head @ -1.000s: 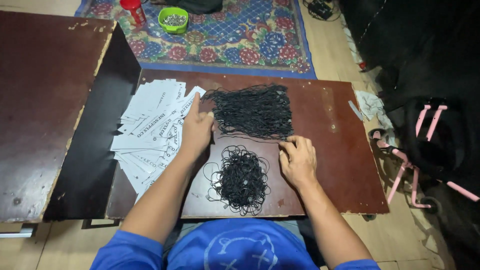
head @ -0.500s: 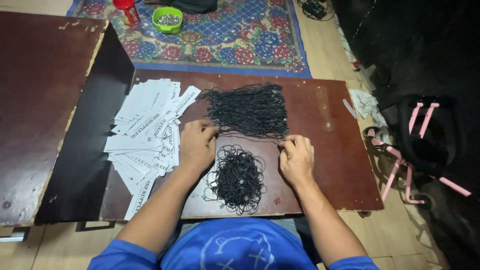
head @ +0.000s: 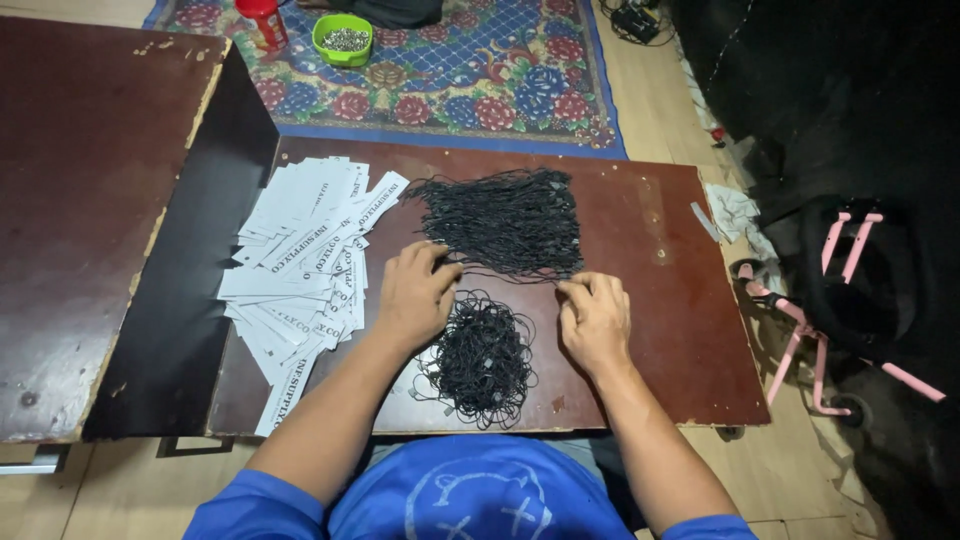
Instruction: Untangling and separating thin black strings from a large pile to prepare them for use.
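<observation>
Clutter is ringing the low brown board [head: 660,330] on every side. Beyond its far edge a floral rug [head: 480,70] is lying on the floor, carrying a green bowl [head: 345,38] of small metal pieces and a red container [head: 264,18]. To the left a second, scuffed brown board [head: 80,200] is sitting beside a dark gap. To the right a pink metal frame [head: 800,340] is standing near dark bags, and crumpled white scraps [head: 735,212] are lying just off the board's right edge.

On the board's left part, white paper tags [head: 300,250] are fanning out in an overlapping spread; each is a long narrow strip with dark print. At the far middle a flat bundle of straight black cords [head: 510,220] is lying with its strands running sideways. Nearer the person, a tangled heap of black string loops [head: 482,352] is sitting between the 2 hands.

The left hand [head: 415,295] is resting palm down with fingers curled, its fingertips touching the near edge of the straight bundle and its heel beside the tags. The right hand [head: 595,318] is lying loosely curled, thumb and forefinger pinched together at a thin strand trailing from the bundle's right corner. Nothing is standing between the hands and either pile of cord.
</observation>
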